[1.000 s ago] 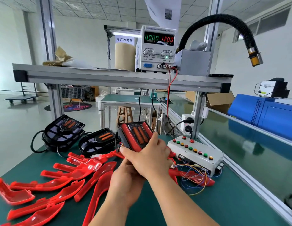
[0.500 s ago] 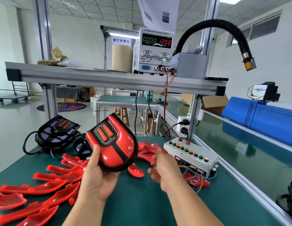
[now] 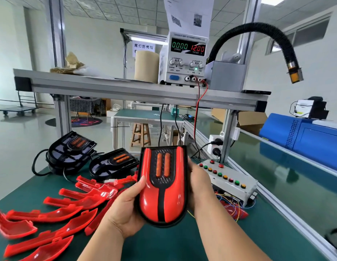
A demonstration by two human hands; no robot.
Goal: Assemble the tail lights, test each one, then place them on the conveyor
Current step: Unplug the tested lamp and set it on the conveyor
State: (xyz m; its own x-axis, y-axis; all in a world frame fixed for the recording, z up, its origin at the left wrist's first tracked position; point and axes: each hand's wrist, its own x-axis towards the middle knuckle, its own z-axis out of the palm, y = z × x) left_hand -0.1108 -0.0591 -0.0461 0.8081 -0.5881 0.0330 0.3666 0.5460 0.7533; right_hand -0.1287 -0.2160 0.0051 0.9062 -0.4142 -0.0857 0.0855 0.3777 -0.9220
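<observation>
I hold the glossy red-and-black plastic tail light (image 3: 162, 185) above the green bench (image 3: 164, 245), lens toward me for inspection. My left hand (image 3: 126, 208) cradles its near end; my right hand (image 3: 198, 185) grips its right edge.

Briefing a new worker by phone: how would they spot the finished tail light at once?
Look at the green workbench below the power supply. Near its front, the left hand and right hand hold the tail light. Unlike the two black housings behind it, it wears a glossy red cover.
</observation>
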